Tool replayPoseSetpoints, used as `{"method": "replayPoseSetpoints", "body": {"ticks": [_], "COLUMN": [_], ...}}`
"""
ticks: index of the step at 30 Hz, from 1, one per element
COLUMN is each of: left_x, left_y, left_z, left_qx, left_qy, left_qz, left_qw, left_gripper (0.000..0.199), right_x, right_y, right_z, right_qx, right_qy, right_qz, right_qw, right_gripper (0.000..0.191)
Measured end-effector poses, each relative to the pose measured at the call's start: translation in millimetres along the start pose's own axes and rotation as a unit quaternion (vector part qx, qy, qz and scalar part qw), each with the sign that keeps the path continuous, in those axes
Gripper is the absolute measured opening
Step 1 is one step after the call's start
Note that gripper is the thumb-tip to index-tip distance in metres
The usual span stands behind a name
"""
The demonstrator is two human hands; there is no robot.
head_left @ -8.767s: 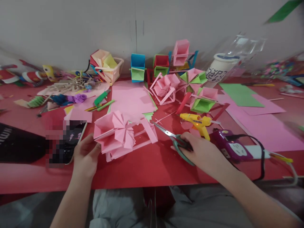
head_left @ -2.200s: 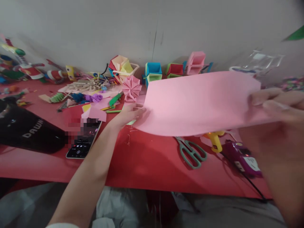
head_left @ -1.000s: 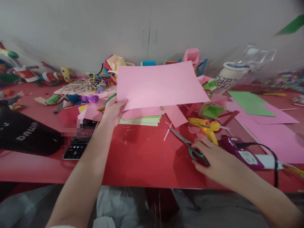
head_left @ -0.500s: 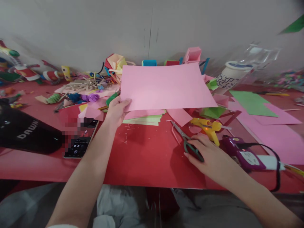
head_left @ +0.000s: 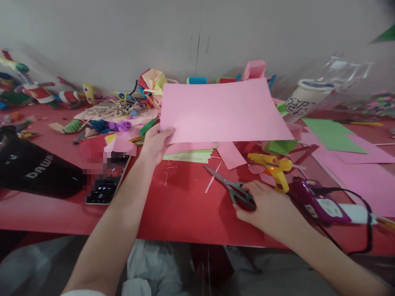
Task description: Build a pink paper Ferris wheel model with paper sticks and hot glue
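Note:
A large sheet of pink paper (head_left: 222, 111) is raised above the table, pinched at its lower left corner by my left hand (head_left: 156, 142). My right hand (head_left: 262, 205) grips the dark green handles of a pair of scissors (head_left: 230, 186) low over the red table; the blades look closed and point up and left. Beneath the sheet lie a pink strip (head_left: 232, 155) and a stack of light green papers (head_left: 193, 156). A thin pink sliver (head_left: 213, 176) rests by the scissor tips. Part of my right fingers is hidden behind the handles.
A yellow glue gun (head_left: 273, 166) lies right of the scissors, beside a purple power strip (head_left: 317, 201) with a black cord. To the left are a black tumbler (head_left: 40, 168) and a phone (head_left: 108, 185). Craft sticks (head_left: 108, 110) and a patterned cup (head_left: 304, 98) stand farther back.
My right hand has moved the scissors left, and their blades have swung further leftward. The pink sheet remains in my left hand, shifted slightly right in view.

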State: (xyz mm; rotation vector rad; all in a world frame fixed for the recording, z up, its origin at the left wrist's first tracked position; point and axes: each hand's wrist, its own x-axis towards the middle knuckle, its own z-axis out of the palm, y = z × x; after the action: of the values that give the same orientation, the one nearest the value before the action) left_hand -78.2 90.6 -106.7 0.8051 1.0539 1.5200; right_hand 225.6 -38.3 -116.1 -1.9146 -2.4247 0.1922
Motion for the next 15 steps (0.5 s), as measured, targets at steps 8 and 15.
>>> {"method": "replayPoseSetpoints", "body": {"ticks": [8, 15], "left_x": [-11, -31], "left_y": [14, 17], "left_z": [12.7, 30.1], "left_qx": [-0.072, -0.105], "left_qy": [-0.026, -0.122], "left_qz": [-0.002, -0.023], "left_qw": [0.997, 0.987], "left_gripper": [0.013, 0.016], "right_x": [24, 122], "right_y": [-17, -88], "right_z": [-33, -25], "right_qx": [0.140, 0.150], "right_qy": [0.033, 0.054], "right_qz": [0.024, -0.116], "right_qw": [0.989, 0.980], "right_gripper": [0.025, 0.019]}}
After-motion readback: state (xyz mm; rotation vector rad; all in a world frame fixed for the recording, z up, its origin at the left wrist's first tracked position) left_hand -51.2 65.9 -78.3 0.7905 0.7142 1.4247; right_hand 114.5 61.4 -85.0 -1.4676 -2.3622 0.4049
